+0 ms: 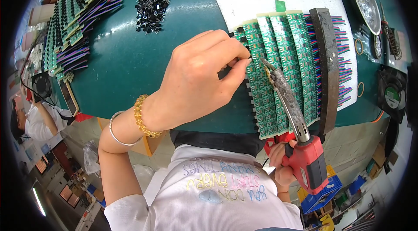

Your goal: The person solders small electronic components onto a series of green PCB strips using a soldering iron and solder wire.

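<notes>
My left hand (198, 76) is closed in a pinch at the left edge of a row of green circuit boards (281, 72). What its fingertips hold is hidden; something dark shows in the gap under the fingers. Small black parts line the boards' left edge. My right hand (278, 163) is wrapped round the handle of a red and black soldering gun (308, 161). Its tip points up and left, over the boards close to my left fingertips. A dark heavy bar (326, 69) lies across the boards' coloured wires (344, 61).
A pile of small black parts (156, 6) lies on the green table (117, 56). More wired boards (72, 22) are stacked at the far left. At the right are a metal dish (365, 2), a coiled iron stand (394, 43) and a black fan (392, 93). A co-worker (39, 122) sits at left.
</notes>
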A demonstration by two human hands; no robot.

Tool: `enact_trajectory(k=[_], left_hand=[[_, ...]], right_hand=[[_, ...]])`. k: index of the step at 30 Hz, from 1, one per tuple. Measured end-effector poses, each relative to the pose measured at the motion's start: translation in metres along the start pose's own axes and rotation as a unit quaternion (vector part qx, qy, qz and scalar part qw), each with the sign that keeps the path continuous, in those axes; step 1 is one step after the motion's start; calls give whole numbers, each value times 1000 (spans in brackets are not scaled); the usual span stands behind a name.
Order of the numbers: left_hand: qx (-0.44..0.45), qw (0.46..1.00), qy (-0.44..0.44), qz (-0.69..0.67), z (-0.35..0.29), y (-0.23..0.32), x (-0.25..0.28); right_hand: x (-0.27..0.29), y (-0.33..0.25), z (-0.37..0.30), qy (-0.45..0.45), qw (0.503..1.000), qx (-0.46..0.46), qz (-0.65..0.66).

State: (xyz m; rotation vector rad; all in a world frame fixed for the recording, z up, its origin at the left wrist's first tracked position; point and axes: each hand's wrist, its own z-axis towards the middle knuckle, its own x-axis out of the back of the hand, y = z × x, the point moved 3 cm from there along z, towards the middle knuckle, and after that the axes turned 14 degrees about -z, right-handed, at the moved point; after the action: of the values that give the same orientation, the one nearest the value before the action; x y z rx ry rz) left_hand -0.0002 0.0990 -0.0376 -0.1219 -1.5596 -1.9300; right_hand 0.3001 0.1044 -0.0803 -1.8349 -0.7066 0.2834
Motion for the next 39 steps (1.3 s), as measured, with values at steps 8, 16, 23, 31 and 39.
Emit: enact_trajectory(k=[8,16,23,31,39], left_hand=[[1,1000,-2,6,-2,-1,-2],[27,1000,-5,-14,0,1,-3],[27,999,16,-41,0,1,-4],[26,999,21,-32,-4,1,-1],[26,998,19,-50,-4,-1,-5]], right_hand=[[1,5,2,-7,998,39,46],[11,6,5,15,989,121,79],[27,-43,24,181,941,285,-6],[99,-92,85,316,862,390,-67],[109,-110,135,366,887,251,-126]])
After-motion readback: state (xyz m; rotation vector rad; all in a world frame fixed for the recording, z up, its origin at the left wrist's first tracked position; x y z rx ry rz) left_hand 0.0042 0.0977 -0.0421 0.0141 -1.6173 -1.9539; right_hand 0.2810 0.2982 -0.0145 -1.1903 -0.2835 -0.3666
